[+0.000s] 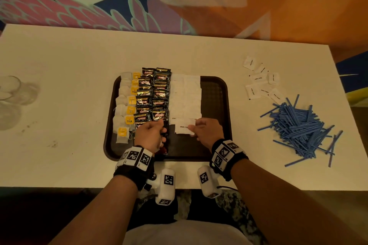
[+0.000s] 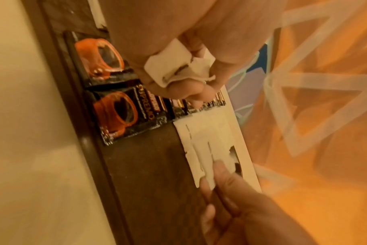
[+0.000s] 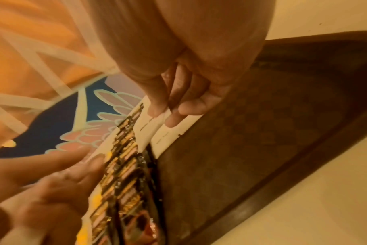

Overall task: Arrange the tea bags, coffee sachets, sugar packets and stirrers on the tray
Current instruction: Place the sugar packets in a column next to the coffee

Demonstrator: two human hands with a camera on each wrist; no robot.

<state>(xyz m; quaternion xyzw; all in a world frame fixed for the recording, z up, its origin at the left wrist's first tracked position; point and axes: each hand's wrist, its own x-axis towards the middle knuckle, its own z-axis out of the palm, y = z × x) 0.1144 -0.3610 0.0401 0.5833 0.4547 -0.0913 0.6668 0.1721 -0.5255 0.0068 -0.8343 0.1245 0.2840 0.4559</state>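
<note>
Sugar packet (image 1: 184, 127): laid at the near end of the white rows on the tray (image 1: 219, 85), likely light, limp paper, best pinched at an edge. Right hand (image 1: 207, 132) fingertips pinching its right edge. Left hand (image 1: 150, 135) curled round spare packets (image 2: 174, 68). Print too blurred to read; near sachets hidden under the left hand.
</note>
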